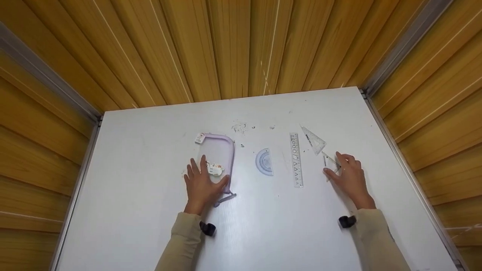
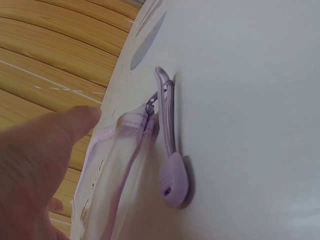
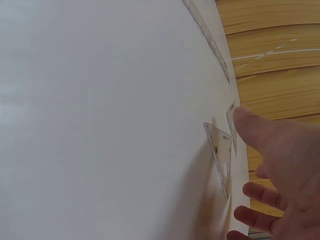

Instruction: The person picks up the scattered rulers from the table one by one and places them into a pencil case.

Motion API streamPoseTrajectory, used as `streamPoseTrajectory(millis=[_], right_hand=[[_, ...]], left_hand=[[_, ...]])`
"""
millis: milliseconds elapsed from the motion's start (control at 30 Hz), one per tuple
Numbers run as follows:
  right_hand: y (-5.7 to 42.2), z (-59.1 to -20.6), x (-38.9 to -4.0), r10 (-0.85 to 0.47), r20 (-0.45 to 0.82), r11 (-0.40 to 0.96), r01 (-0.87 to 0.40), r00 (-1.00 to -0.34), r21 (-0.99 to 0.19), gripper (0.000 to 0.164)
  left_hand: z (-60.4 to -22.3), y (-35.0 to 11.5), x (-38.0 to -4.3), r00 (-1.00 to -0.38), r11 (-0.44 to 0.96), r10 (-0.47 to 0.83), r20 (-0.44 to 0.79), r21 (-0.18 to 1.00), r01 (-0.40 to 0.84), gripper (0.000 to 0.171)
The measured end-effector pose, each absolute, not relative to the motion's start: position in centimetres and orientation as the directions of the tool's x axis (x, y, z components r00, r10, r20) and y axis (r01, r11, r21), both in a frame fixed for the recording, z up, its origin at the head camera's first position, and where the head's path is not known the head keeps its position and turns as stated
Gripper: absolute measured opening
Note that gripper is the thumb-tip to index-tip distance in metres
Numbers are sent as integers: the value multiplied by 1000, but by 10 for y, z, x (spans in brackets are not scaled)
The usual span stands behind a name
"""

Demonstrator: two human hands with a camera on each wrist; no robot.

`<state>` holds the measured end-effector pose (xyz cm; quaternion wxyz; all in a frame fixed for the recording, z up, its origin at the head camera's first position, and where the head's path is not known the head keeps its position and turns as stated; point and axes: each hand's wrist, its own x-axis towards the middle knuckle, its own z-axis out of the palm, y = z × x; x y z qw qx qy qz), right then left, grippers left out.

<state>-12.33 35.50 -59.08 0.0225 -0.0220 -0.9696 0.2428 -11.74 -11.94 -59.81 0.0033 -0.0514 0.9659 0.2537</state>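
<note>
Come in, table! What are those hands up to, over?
Left hand spread at purple zip pouch. Right hand at nearer set square, no pinch visible. Protractor and ruler lie between.

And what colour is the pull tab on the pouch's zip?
The pull tab is light purple; it shows best in the left wrist view.

Pouch: was 1
Protr.: was 1
Ruler: was 1
Set sqs.: were 2
Wrist cams: were 2
</note>
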Motion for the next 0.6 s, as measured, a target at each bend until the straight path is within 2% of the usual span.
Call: streamPoseTrajectory(millis=[367,600], right_hand=[[355,-591,-123,95,-35,891,100,-995,-442,77],[349,-590,-124,121,-23,903,119,-992,-413,69]], left_hand=[[-598,-113,-112,-988,857,-110,-105,494,-148,114],[-599,-109,-114,-986,858,-120,-118,487,-163,118]])
